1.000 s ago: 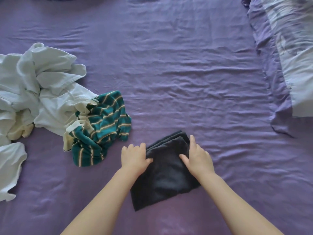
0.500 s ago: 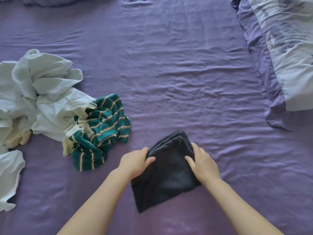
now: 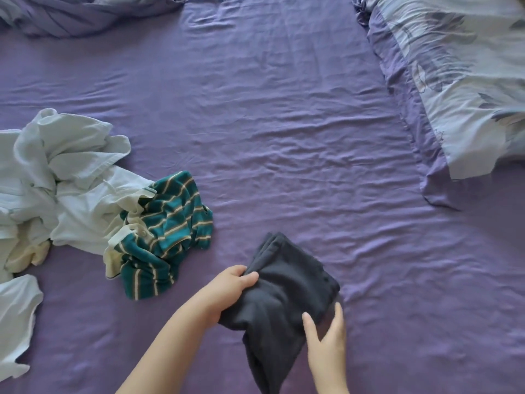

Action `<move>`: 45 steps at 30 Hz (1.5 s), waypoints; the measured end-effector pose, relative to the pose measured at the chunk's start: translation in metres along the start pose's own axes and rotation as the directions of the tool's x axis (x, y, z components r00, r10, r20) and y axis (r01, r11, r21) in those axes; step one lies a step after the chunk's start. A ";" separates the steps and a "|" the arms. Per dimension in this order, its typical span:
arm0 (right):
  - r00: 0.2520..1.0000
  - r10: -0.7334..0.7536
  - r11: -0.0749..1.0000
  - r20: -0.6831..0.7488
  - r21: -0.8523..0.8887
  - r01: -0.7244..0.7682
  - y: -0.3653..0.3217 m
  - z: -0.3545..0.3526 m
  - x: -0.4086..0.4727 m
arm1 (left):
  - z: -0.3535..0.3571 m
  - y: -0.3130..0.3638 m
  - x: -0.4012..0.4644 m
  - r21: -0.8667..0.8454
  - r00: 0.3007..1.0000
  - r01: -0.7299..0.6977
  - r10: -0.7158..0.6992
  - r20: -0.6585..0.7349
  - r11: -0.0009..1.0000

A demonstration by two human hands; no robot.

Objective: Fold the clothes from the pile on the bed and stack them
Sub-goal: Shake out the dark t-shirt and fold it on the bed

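A folded dark grey garment (image 3: pixel 287 291) lies near the front of the purple bed sheet (image 3: pixel 284 137), its near end bunched and lifted. My left hand (image 3: pixel 230 285) grips its left edge, thumb on top. My right hand (image 3: pixel 326 336) rests against its near right side with fingers spread and the thumb under the cloth edge. To the left lies the unfolded pile: a green striped shirt (image 3: pixel 167 234) beside crumpled white clothes (image 3: pixel 71 194).
A pillow in a pale floral case (image 3: pixel 466 89) with a purple border lies at the right. A bunched purple blanket (image 3: pixel 85 15) sits at the top left. Another white garment (image 3: pixel 14 322) lies at the left edge.
My left hand has closed on the garment's left edge and lifted it. My right hand slid down toward its near right corner. The garment has bunched up and the view tilted upward.
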State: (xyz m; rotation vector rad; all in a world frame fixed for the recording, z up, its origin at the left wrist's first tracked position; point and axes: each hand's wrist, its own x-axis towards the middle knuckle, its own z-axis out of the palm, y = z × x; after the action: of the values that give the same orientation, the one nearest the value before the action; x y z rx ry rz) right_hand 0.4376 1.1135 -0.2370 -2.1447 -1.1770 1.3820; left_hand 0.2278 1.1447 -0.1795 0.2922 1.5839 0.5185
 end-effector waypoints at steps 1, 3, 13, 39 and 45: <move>0.994 0.095 0.991 0.051 0.085 -0.099 -0.001 0.004 -0.006 | 0.005 0.000 -0.005 -0.075 1.000 0.018 -0.017 0.024 0.997; 0.977 0.175 0.957 0.120 0.212 -0.197 -0.003 0.009 -0.011 | 0.012 0.000 -0.013 -0.176 0.997 0.032 -0.020 0.070 0.984; 0.963 -0.222 0.970 0.156 0.137 0.202 -0.042 -0.042 0.014 | 0.023 0.002 -0.031 -0.242 0.960 -0.078 0.138 0.244 0.967; 0.797 -0.523 0.734 0.302 -0.316 0.602 -0.213 -0.104 0.332 | 0.134 0.194 0.180 0.379 0.849 -0.499 0.528 0.031 0.780; 0.864 -0.487 0.747 0.128 -0.452 0.488 -0.166 -0.086 0.346 | 0.141 0.167 0.198 0.612 0.890 -0.247 0.426 -0.163 0.751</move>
State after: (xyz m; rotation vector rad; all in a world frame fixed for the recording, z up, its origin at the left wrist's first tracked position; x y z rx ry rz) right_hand 0.5003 1.4976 -0.2937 -1.8802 -2.0717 0.9199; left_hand 0.3292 1.4061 -0.2714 1.0329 1.9759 0.3500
